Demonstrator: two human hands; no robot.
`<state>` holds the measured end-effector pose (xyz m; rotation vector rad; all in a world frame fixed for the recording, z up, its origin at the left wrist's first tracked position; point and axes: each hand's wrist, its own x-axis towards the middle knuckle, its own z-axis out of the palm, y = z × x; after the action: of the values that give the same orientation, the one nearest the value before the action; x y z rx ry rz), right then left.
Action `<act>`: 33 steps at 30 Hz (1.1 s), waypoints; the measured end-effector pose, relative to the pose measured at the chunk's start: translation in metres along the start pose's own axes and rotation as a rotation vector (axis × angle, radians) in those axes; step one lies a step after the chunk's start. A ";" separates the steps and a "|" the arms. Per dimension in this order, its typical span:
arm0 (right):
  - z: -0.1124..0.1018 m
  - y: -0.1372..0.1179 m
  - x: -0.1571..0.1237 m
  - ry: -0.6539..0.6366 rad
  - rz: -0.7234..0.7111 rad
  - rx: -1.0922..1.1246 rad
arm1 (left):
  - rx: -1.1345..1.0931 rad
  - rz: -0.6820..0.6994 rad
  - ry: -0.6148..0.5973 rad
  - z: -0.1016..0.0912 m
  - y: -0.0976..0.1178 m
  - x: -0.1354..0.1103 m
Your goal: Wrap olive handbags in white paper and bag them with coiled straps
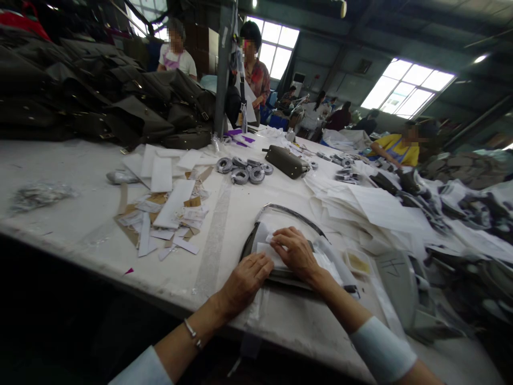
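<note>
A dark handbag (pixel 249 241) lies on its side on the white table, its wrapped strap (pixel 298 209) arching away at the back. White paper (pixel 263 247) covers much of the bag's upper face. My left hand (pixel 249 275) is at the bag's near left edge, fingers together and bent over the edge and paper. Just to its right, my right hand (pixel 295 252) pinches the white paper over the middle of the bag with curled fingers. Both palms face down, and what lies under the fingertips is partly hidden.
Left of the bag lie white cards (pixel 176 206) and tags. Rolled grey straps (pixel 240 175) and another dark bag (pixel 285 160) are farther back. White sheets (pixel 372 206) spread rightward. Dark bags (pixel 132 115) pile up at back left, beside a post (pixel 222 75). Several people work beyond.
</note>
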<state>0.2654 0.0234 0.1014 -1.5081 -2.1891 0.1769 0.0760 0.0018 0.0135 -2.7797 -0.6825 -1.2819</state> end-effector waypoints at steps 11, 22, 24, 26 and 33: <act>-0.011 0.040 0.089 0.232 0.321 0.357 | -0.009 -0.007 -0.042 0.003 -0.002 -0.004; -0.019 -0.011 0.015 0.093 0.032 0.290 | -0.067 -0.060 -0.051 0.002 0.000 -0.004; -0.009 -0.017 -0.021 0.084 -0.129 0.207 | -0.069 -0.069 -0.007 0.002 0.001 -0.003; 0.004 -0.018 -0.048 0.133 -0.200 0.169 | -0.066 -0.078 0.013 0.003 0.001 -0.003; 0.021 -0.018 -0.075 0.208 -0.264 0.110 | -0.032 -0.099 0.011 0.000 0.001 -0.003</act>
<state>0.2621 -0.0482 0.0663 -1.1119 -2.1461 0.0494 0.0748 -0.0003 0.0111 -2.7950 -0.8161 -1.3346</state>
